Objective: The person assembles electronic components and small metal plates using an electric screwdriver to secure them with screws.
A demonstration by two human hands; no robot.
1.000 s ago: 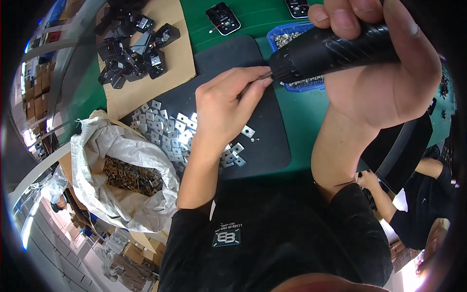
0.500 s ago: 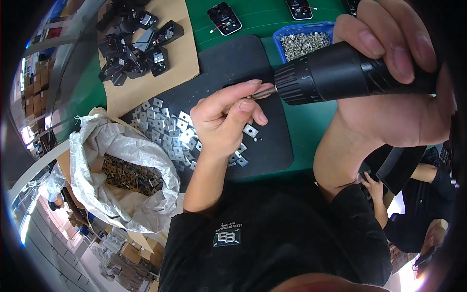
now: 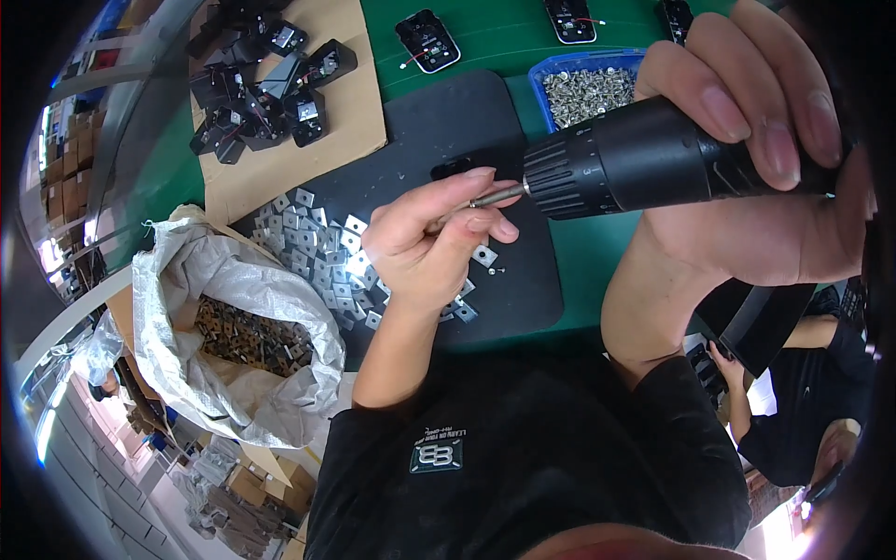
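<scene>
My right hand [image 3: 747, 121] is wrapped round a black electric screwdriver [image 3: 644, 154], held sideways with its bit [image 3: 499, 195] toward the left. My left hand [image 3: 425, 238] is closed, thumb and fingers pinching at the tip of the bit. What sits between those fingers is mostly hidden. Below it, small square metal plates [image 3: 327, 271] with holes lie scattered on a black mat [image 3: 457, 112]. One plate [image 3: 483, 254] and two small screws [image 3: 497, 271] lie just right of my left hand. Behind the screwdriver stands a blue bin [image 3: 541, 84] full of screws [image 3: 588, 93].
An open white woven sack [image 3: 233, 280] of small metal parts stands at the left. Black housings [image 3: 261, 93] are heaped on cardboard [image 3: 355, 121] at the back left. Dark device shells [image 3: 427, 42] lie along the far green surface. Another person [image 3: 803, 392] works at the right.
The screwdriver and my right hand have come slightly nearer to me. My left fingers have shifted a little along with the bit. A dark spot on the mat now shows behind them.
</scene>
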